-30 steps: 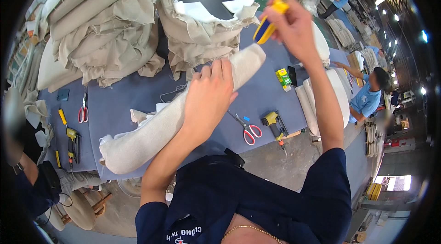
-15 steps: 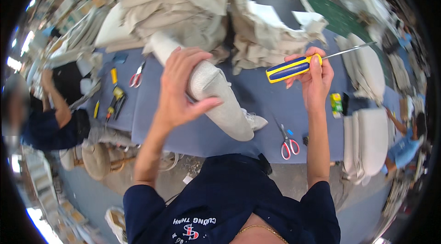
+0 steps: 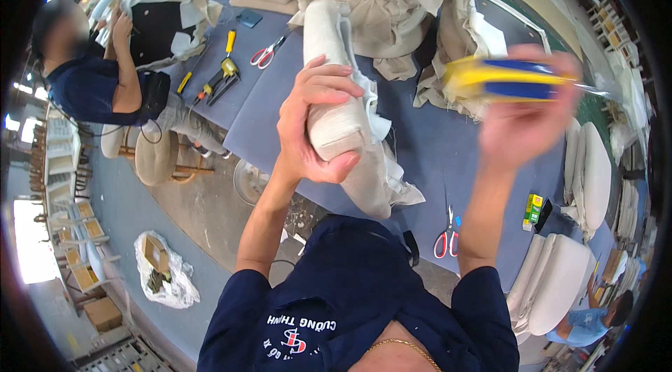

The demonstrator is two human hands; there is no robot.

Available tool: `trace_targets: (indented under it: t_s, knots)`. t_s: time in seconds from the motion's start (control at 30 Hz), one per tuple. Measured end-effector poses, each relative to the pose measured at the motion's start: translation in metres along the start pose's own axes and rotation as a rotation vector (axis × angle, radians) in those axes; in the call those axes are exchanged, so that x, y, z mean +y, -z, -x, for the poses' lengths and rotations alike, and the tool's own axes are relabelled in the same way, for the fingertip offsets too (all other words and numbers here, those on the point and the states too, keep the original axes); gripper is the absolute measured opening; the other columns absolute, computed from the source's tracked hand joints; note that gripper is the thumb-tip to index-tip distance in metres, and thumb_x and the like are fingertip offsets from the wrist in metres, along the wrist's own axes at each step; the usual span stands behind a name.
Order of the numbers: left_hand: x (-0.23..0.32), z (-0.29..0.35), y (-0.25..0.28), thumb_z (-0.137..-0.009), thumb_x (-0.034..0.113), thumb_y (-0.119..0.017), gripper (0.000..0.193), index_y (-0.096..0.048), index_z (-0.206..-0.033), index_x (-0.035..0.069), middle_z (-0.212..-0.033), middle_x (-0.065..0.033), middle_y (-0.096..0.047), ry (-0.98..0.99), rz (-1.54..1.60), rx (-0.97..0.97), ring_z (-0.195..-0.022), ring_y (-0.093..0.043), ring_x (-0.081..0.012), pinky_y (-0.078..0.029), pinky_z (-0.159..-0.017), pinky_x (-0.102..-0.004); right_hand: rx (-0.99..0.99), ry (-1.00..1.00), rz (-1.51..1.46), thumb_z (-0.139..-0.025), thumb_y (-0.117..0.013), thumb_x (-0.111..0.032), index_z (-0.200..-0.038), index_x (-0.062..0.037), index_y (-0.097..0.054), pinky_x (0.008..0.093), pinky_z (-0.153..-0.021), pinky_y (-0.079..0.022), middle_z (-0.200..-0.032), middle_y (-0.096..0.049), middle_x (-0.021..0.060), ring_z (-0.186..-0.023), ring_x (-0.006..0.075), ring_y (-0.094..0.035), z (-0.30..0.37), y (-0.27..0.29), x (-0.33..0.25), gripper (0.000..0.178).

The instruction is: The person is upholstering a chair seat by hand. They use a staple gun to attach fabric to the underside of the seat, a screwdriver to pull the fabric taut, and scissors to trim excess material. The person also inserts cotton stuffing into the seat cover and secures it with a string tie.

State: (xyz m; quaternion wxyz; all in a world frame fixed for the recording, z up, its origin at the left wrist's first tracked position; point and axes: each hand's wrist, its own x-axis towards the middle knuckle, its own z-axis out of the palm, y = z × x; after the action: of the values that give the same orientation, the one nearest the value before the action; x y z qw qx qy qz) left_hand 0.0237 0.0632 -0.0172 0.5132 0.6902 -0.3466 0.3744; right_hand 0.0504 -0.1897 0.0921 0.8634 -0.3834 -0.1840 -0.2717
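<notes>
Over the near part of the table [image 3: 448, 162], my left grip [image 3: 299, 123] is curled around a beige padded piece [image 3: 339, 127], fingers across its upper face and thumb round its near side. Off to the right, my right grip [image 3: 532, 113] is wrapped around a hand tool [image 3: 518, 80], its blue-and-yellow handle pointing left and its thin shank right, well apart from the padding; both are blurred, and I cannot make out the tip.

I judge this step to be steadying the piece in one hand with the tool held clear. As I read it, the next move calls for a firm left hold and a settled angle before any contact between tool and cloth.

The long axis of the piece runs mostly away from me: one end points toward a heap of beige covers [image 3: 364, 22], the other toward my body and a little right, with a bend at my left grip. Loose, frayed cloth hangs along its right side.

Farther out, red-handled scissors [image 3: 446, 242] lie near the table's edge, a green-and-yellow box [image 3: 533, 211] to their right; on the left lies a staple gun [image 3: 222, 78], with a co-worker [image 3: 98, 92] past it.
</notes>
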Motion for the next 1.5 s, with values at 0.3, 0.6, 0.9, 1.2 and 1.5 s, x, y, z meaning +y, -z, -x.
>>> trace_targets:
  t_s: [0.3, 0.6, 0.9, 1.2, 1.5]
  knots:
    - [0.002, 0.0, -0.004, -0.066, 0.041, -0.078, 0.06, -0.06, -0.112, 0.007, -0.098, -0.0148, -0.073, -0.031, 0.02, -0.033, -0.105, -0.069, -0.0385, -0.037, -0.11, -0.0612, -0.307, -0.004, 0.153, -0.107, -0.05, -0.039, -0.11, -0.0066, -0.055, 0.0275, -0.064, -0.055, -0.1, -0.071, 0.0181, -0.077, 0.0162, -0.067, 0.03, 0.032, 0.007, 0.033]
    - [0.006, 0.001, -0.009, -0.082, 0.059, -0.067, 0.063, -0.053, -0.113, 0.006, -0.101, -0.0171, -0.071, 0.001, -0.016, -0.062, -0.112, -0.064, -0.0395, -0.034, -0.112, -0.0645, -0.187, 0.127, 0.601, -0.103, -0.057, -0.035, -0.114, -0.0021, -0.059, 0.0322, -0.08, -0.053, -0.104, -0.067, 0.0121, -0.087, 0.0174, -0.065, 0.06, 0.059, 0.021, 0.035]
    - [0.008, -0.014, 0.0, -0.065, 0.047, -0.076, 0.061, -0.06, -0.11, 0.01, -0.108, -0.0059, -0.07, -0.064, -0.08, -0.06, -0.11, -0.067, -0.034, -0.038, -0.11, -0.0626, 0.023, 0.015, 0.224, -0.105, -0.043, -0.032, -0.107, -0.0036, -0.059, 0.0396, -0.078, -0.059, -0.098, -0.067, 0.0145, -0.087, 0.0209, -0.067, 0.062, 0.096, 0.049, 0.033]
    - [0.051, -0.006, -0.015, -0.059, 0.032, -0.086, 0.067, -0.055, -0.112, 0.006, -0.127, -0.0172, -0.058, 0.068, -0.279, -0.019, -0.119, -0.059, -0.0398, -0.038, -0.113, -0.06, 0.122, 0.012, 0.475, -0.107, -0.046, -0.034, -0.114, 0.0037, -0.054, 0.0292, -0.055, -0.051, -0.096, -0.065, 0.0191, -0.068, 0.0228, -0.063, 0.062, 0.101, 0.031, 0.04]
    - [0.099, 0.004, -0.07, -0.074, -0.001, -0.078, 0.033, -0.059, -0.099, 0.006, -0.124, -0.0118, -0.06, 0.338, -0.545, 0.222, -0.126, -0.059, -0.0343, -0.041, -0.114, -0.0586, -0.033, -0.801, 1.282, -0.101, -0.063, -0.027, -0.109, 0.0087, -0.064, 0.0363, -0.055, -0.052, -0.09, -0.063, 0.0142, -0.071, 0.0209, -0.061, 0.213, 0.412, 0.024, 0.036]
